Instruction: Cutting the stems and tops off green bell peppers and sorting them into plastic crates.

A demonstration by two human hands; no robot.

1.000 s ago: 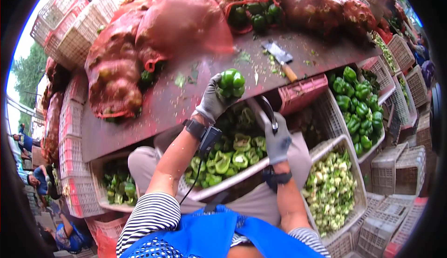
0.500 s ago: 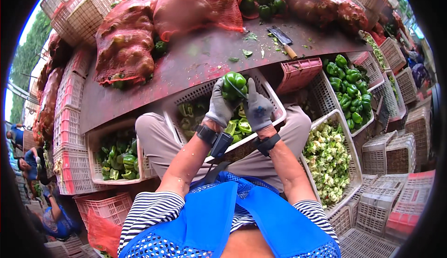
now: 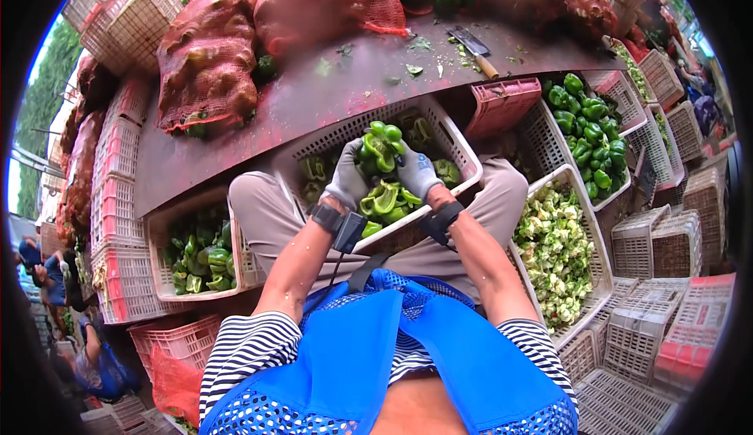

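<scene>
Over the white crate (image 3: pixel 463 149) between my knees, both gloved hands work at a green bell pepper (image 3: pixel 380 146), which is split open with its pale inside showing. My left hand (image 3: pixel 347 174) is closed around the pepper's left side. My right hand (image 3: pixel 417 172) is closed at its right side, with a small dark piece of a knife (image 3: pixel 398 158) at the fingers. The knife's blade is mostly hidden now. Cut pepper halves (image 3: pixel 386 202) lie in the crate just below my hands.
A crate of pepper pieces (image 3: pixel 205 258) stands left; a crate of pale green cores (image 3: pixel 553 258) stands right, with whole peppers (image 3: pixel 592 145) beyond. Ahead, a dark board (image 3: pixel 314 94) bears red mesh sacks (image 3: pixel 208 58) and a cleaver (image 3: pixel 471 43). Stacked crates (image 3: pixel 651 329) and people (image 3: pixel 98 360) are farther out.
The pepper was whole with a thin blade against it; now it is split open. Both hands have come slightly lower and nearer to me, and the blade has mostly gone from sight.
</scene>
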